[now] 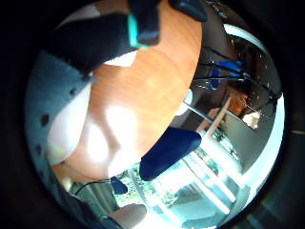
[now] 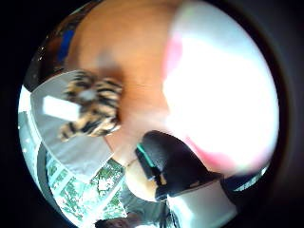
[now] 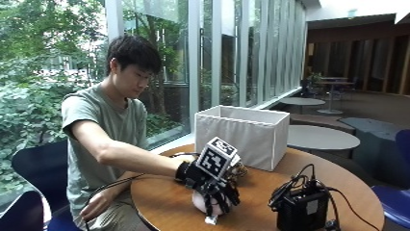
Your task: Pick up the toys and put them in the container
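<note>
In the outside view my gloved right hand [image 3: 208, 185] lies over a pink and white soft toy [image 3: 204, 204] on the round wooden table [image 3: 160, 202], with the fingers curled down around it. The same toy [image 2: 223, 95] fills much of the thumb side view, close to the palm, and the gloved thumb [image 2: 173, 166] lies beside it. A tiger-striped toy [image 2: 92, 107] lies on the table just behind the hand, and part of the tiger-striped toy [image 3: 239, 171] shows in the outside view. The white fabric container [image 3: 247, 137] stands open-topped at the table's far side.
A black box with cables [image 3: 301, 209] sits on the table near its front right edge. Blue chairs [image 1: 167, 152] stand around the table. The person's bare hand [image 3: 93, 207] rests below the table edge.
</note>
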A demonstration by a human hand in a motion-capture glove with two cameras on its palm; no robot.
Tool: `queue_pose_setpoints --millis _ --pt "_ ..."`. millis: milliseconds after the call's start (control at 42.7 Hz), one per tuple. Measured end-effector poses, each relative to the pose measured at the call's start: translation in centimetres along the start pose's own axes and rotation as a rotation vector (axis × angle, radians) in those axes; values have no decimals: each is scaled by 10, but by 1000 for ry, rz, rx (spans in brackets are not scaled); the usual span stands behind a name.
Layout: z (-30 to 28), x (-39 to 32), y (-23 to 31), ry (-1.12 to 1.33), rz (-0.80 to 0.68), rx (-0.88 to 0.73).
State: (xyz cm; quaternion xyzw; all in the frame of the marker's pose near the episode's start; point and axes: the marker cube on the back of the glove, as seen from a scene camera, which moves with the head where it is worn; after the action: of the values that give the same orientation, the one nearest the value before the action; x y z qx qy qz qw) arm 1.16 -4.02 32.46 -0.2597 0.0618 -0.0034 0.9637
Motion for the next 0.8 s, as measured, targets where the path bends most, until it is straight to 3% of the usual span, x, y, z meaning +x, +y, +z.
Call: queue_pose_setpoints --millis 328,539,656,797 --pt "-15 20 -22 -173 -35 371" --pt "-46 31 -22 -225 -11 327" --pt "-58 10 0 -137 -42 332" --pt "-127 27 28 -214 -33 373"
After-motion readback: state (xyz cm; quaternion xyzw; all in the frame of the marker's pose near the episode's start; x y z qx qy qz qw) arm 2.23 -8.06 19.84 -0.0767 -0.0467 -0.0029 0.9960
